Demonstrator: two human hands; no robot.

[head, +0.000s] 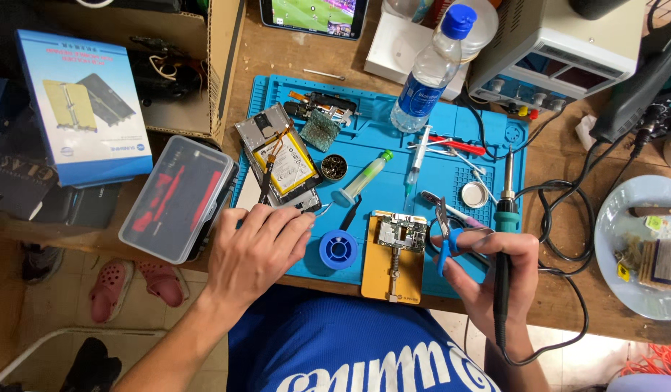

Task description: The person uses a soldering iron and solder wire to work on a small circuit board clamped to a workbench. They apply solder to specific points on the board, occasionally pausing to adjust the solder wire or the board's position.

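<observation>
Two hands at the lower edge of your blue repair mat point(393, 156).

Your right hand point(495, 279) curls its fingers around a soldering iron point(504, 232), tip up, right of centre. Your left hand point(255, 250) lies flat, fingers loosely spread and holding nothing, touching the opened phone point(281, 160). Between them a circuit board point(401, 234) sits clamped in a yellow holder point(392, 279), beside a blue solder spool point(338, 250).

An electronics repair workshop: soldering iron point(504, 239), blue repair mat point(393, 152), bench power supply point(560, 43).
</observation>
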